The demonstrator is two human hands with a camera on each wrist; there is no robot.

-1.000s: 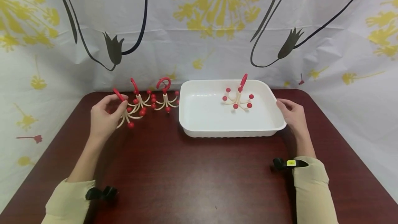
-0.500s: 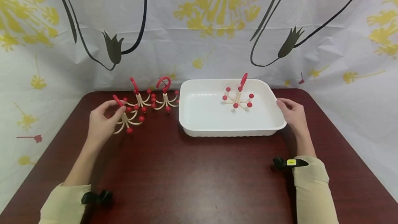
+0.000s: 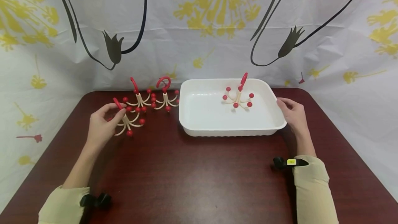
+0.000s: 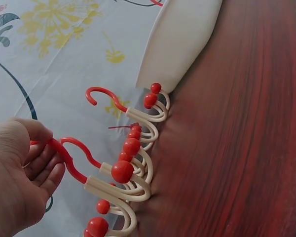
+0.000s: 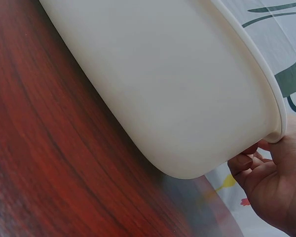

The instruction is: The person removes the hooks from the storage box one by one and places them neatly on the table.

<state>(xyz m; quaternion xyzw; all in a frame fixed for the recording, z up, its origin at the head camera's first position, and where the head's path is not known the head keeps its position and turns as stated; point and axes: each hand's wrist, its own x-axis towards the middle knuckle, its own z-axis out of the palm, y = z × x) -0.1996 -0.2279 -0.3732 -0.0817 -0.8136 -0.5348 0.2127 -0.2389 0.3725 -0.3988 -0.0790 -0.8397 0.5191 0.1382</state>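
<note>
Head view: pinched a first hanger [image 3: 126, 121] with cream prongs and red balls by its red hook in the left hand [image 3: 103, 123]. Saw a second hanger [image 3: 139, 98] just past those fingertips, and a third hanger [image 3: 165, 98] farther right of that hand. Held the end of a white tray [image 3: 202, 115] with the right hand [image 3: 294, 116], fingers bent under the rim. Saw a fourth hanger [image 3: 238, 98] inside the tray, left of the right hand. Had a dark red table [image 3: 199, 172] below both hands.

Red-and-cream hanger [image 4: 101, 189], white rectangular tray [image 3: 206, 113]
Its red hook [image 4: 69, 162] pinched by the left hand [image 3: 104, 123], the hanger spreads curved, ball-tipped arms below; the tray sits open side up, rim in the right hand [image 3: 293, 117].
</note>
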